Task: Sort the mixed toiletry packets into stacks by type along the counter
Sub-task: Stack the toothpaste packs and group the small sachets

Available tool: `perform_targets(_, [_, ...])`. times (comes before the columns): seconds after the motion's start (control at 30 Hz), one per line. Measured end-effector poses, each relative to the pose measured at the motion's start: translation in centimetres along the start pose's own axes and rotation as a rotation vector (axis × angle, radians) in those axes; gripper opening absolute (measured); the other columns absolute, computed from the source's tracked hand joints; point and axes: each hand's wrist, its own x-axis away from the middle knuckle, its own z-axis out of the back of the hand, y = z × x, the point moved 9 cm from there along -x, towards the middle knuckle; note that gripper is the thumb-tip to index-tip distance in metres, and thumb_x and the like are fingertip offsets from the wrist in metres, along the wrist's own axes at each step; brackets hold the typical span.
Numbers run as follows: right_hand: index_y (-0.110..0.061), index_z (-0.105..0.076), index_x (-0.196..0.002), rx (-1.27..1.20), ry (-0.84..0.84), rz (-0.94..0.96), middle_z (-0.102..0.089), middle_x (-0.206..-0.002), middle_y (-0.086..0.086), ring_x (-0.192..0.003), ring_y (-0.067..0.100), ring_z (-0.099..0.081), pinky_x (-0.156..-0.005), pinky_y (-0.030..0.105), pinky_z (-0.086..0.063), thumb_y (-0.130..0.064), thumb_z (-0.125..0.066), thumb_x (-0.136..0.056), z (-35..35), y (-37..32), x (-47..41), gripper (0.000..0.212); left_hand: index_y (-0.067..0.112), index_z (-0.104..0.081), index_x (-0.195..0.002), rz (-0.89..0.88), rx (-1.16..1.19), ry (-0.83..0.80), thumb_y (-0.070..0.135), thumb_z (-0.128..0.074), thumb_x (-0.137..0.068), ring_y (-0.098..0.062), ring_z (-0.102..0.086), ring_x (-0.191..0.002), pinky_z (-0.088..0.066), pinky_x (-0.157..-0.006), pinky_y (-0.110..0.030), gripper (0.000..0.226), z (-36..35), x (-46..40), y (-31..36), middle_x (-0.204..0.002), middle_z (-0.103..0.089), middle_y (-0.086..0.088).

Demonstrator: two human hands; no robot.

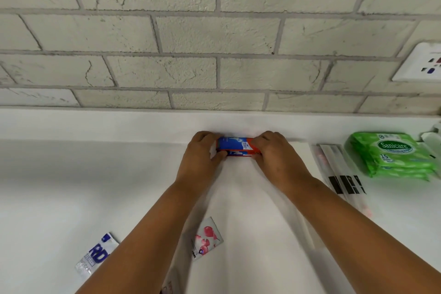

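A small stack of blue and red boxes (235, 147) sits at the back of the white counter (71, 174), against the wall ledge. My left hand (202, 153) grips its left end and my right hand (274, 150) grips its right end, fingers curled round the boxes. Green wet-wipe packs (391, 154) lie stacked at the right. Long clear-wrapped packets (338, 172) lie side by side between the boxes and the wipes. A white sachet with pink fruit (206, 237) lies near me under my left forearm. A silver and blue sachet (96, 255) lies at the lower left.
A brick-pattern wall rises behind the counter, with a white power socket (420, 62) at the right. White items (432, 141) show partly at the far right edge behind the wipes. Another packet's edge (167, 287) peeks out under my left arm at the bottom.
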Motion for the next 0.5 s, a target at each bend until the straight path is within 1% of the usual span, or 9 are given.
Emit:
perform_targets(0.03, [-0.011, -0.062, -0.120, -0.021, 0.026, 0.001, -0.058, -0.112, 0.008, -0.102, 0.026, -0.051, -0.084, 0.033, -0.046, -0.021, -0.062, -0.089, 0.5, -0.7, 0.5, 0.033, 0.018, -0.061, -0.122, -0.004, 0.000, 0.026, 0.021, -0.069, -0.087, -0.006, -0.053, -0.099, -0.049, -0.083, -0.017, 0.036, 0.9, 0.4, 0.2, -0.116, -0.054, 0.005])
perform_targets(0.1, [-0.012, -0.064, -0.116, -0.085, 0.055, 0.004, -0.060, -0.114, 0.007, -0.106, 0.028, -0.052, -0.087, 0.032, -0.043, -0.020, -0.064, -0.087, 1.1, -2.2, 1.9, 0.030, 0.020, -0.064, -0.118, 0.017, -0.008, 0.052, 0.022, -0.066, -0.089, -0.004, -0.055, -0.093, -0.047, -0.078, -0.013, 0.029, 2.6, 1.8, 0.2, -0.111, -0.055, 0.008])
perform_targets(0.17, [-0.014, -0.065, -0.116, -0.165, 0.044, 0.014, -0.062, -0.116, 0.006, -0.110, 0.026, -0.053, -0.093, 0.030, -0.041, -0.022, -0.065, -0.088, 1.2, -4.2, 3.9, 0.030, 0.021, -0.067, -0.113, 0.076, -0.035, 0.017, 0.024, -0.064, -0.091, -0.003, -0.057, -0.091, -0.042, -0.079, -0.009, 0.023, 3.9, 4.0, -0.3, -0.105, -0.057, 0.011])
perform_targets(0.23, [-0.016, -0.066, -0.116, -0.227, -0.003, 0.032, -0.063, -0.115, 0.004, -0.110, 0.022, -0.055, -0.094, 0.024, -0.038, -0.023, -0.064, -0.088, 0.5, -6.0, 5.9, 0.028, 0.021, -0.069, -0.111, 0.119, -0.077, -0.051, 0.025, -0.062, -0.092, -0.003, -0.056, -0.089, -0.035, -0.076, -0.003, 0.020, 4.8, 6.6, -0.8, -0.102, -0.060, 0.011])
perform_targets(0.27, [-0.017, -0.066, -0.116, -0.249, -0.041, 0.039, -0.063, -0.115, 0.003, -0.110, 0.020, -0.055, -0.093, 0.021, -0.036, -0.024, -0.063, -0.089, -0.1, -6.8, 6.8, 0.028, 0.020, -0.070, -0.109, 0.132, -0.091, -0.077, 0.025, -0.062, -0.092, -0.003, -0.057, -0.089, -0.033, -0.074, -0.002, 0.020, 5.2, 7.9, -0.9, -0.102, -0.062, 0.009])
perform_targets(0.33, [-0.021, -0.064, -0.118, -0.299, -0.124, 0.045, -0.061, -0.118, 0.000, -0.111, 0.017, -0.054, -0.094, 0.017, -0.035, -0.024, -0.060, -0.091, -1.4, -8.3, 8.6, 0.028, 0.020, -0.071, -0.107, 0.149, -0.114, -0.123, 0.026, -0.061, -0.091, -0.005, -0.059, -0.090, -0.033, -0.073, -0.003, 0.019, 5.9, 10.5, -1.1, -0.102, -0.066, 0.007])
perform_targets(0.4, [-0.023, -0.061, -0.124, -0.329, -0.202, 0.053, -0.059, -0.123, -0.003, -0.114, 0.014, -0.052, -0.098, 0.018, -0.037, -0.026, -0.056, -0.094, -2.5, -9.8, 10.0, 0.031, 0.020, -0.071, -0.105, 0.173, -0.136, -0.159, 0.027, -0.063, -0.090, -0.006, -0.058, -0.090, -0.035, -0.073, -0.005, 0.019, 6.2, 12.7, -1.2, -0.100, -0.066, 0.007])
perform_targets(0.5, [-0.025, -0.054, -0.133, -0.266, -0.233, 0.117, -0.055, -0.132, -0.005, -0.119, 0.015, -0.048, -0.101, 0.024, -0.037, -0.025, -0.049, -0.097, -3.0, -12.1, 11.1, 0.036, 0.023, -0.067, -0.089, 0.225, -0.149, -0.185, 0.034, -0.072, -0.082, -0.010, -0.057, -0.087, -0.040, -0.074, -0.018, 0.014, 6.5, 15.3, -1.4, -0.089, -0.061, 0.010])
